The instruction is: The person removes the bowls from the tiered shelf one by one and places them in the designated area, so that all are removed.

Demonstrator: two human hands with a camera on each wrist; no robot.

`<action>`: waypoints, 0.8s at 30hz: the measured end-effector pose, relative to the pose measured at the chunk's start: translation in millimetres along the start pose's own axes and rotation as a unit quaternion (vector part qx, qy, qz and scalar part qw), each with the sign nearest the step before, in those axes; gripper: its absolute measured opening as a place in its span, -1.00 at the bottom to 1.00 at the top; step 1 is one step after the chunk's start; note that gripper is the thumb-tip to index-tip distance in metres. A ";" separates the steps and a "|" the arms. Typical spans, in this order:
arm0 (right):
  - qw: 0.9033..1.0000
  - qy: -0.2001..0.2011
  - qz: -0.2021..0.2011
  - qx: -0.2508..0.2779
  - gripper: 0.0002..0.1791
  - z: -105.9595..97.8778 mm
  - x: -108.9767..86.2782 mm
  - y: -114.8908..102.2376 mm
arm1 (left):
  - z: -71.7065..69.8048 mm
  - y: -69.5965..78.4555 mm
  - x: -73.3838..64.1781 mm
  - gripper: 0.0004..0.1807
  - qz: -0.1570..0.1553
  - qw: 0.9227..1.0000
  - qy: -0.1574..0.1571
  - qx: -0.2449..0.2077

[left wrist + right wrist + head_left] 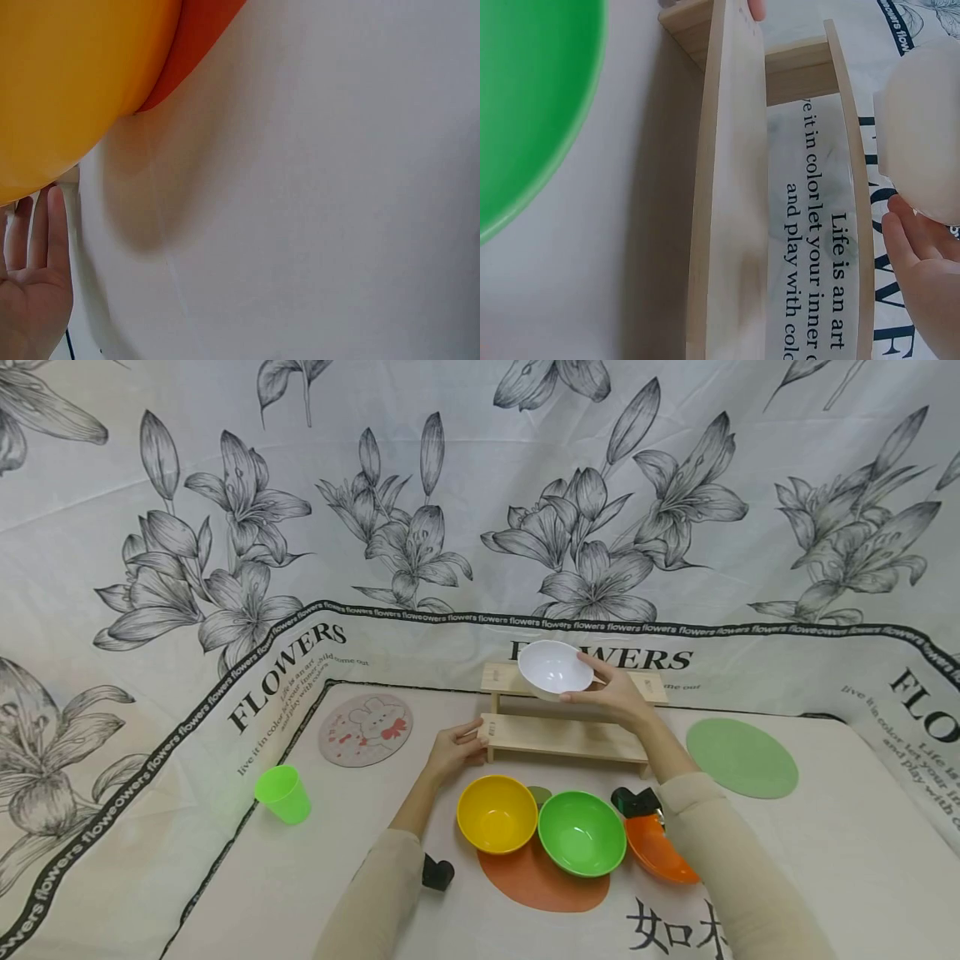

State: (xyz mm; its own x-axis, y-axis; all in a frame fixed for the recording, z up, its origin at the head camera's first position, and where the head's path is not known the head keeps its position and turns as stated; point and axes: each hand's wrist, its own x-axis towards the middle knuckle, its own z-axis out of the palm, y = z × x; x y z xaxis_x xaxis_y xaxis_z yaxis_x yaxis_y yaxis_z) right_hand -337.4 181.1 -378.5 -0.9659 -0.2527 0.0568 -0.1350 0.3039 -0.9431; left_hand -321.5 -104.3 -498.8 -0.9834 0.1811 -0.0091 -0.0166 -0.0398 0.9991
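In the head view my right hand (611,693) pinches a white bowl (553,668) by its right rim, above the top tier of a two-tier wooden shelf (562,737). The bowl's inside tips toward me; its pale underside (922,135) shows in the right wrist view. My left hand (453,753) grips the left end of the lower tier, with a fingertip over the board. In the left wrist view, the yellow bowl partly hides that hand (37,277). Before the shelf, a yellow bowl (497,814) and a green bowl (582,833) sit side by side.
An orange bowl (660,852) is partly hidden by my right sleeve. An orange round mat (547,889) lies under the yellow and green bowls. A green cup (283,795) and rabbit mat (366,731) are at left, a light green mat (742,758) at right.
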 end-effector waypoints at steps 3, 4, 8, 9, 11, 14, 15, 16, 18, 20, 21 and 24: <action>1.000 -0.002 0.001 0.006 0.01 -2.7 -4.5 0.6 | -0.1 0.8 -0.2 -0.45 -0.001 1.000 -0.001 -0.004; 1.000 -0.004 0.002 0.009 0.01 -3.7 -5.8 1.1 | -0.2 0.9 -0.2 -0.45 -0.002 1.000 -0.001 -0.006; 1.000 -0.008 0.004 0.016 0.01 -7.5 -12.0 2.3 | -0.4 0.8 -0.5 -0.45 -0.003 1.000 0.000 -0.011; 1.000 -0.010 0.004 0.018 0.01 -8.2 -13.6 2.3 | -0.3 0.7 -0.4 -0.45 -0.002 1.000 -0.001 -0.012; 1.000 -0.011 0.000 0.012 0.01 -9.7 -16.6 2.4 | -0.3 0.6 -0.5 -0.44 0.000 1.000 -0.003 -0.014; 1.000 -0.015 -0.004 0.010 0.01 -11.4 -20.9 2.2 | -0.3 4.1 -2.4 -0.43 -0.002 1.000 -0.015 -0.015; 1.000 -0.015 -0.005 0.008 0.01 -12.2 -21.7 2.8 | 0.0 7.5 -4.5 -0.43 -0.004 1.000 -0.019 -0.015; 1.000 -0.016 -0.006 0.005 0.01 -12.9 -22.5 3.2 | 0.2 10.7 -6.7 -0.43 -0.005 1.000 -0.023 -0.016; 1.000 -0.019 -0.008 0.007 0.01 -14.4 -24.4 3.6 | 0.6 17.2 -10.7 -0.43 -0.009 0.999 -0.029 -0.015; 1.000 -0.021 -0.014 0.008 0.00 -16.4 -26.2 4.3 | 1.7 23.0 -14.5 -0.43 -0.009 0.999 -0.031 -0.016; 1.000 -0.022 -0.018 0.008 0.00 -17.3 -27.4 4.4 | 1.8 23.2 -14.7 -0.43 -0.009 0.999 -0.030 -0.017; 0.999 -0.027 -0.031 0.016 -0.01 -19.9 -32.2 4.2 | 2.1 23.0 -14.6 -0.43 -0.010 0.999 -0.028 -0.019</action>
State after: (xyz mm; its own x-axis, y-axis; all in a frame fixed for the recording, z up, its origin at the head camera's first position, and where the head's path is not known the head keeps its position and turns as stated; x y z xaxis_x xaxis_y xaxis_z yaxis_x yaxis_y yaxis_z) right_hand -311.3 208.9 -377.9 -0.9424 -0.3198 0.0979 -0.1859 0.2576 -0.9482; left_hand -307.1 -105.8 -475.6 -0.9712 0.2370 -0.0255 -0.0437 -0.0720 0.9964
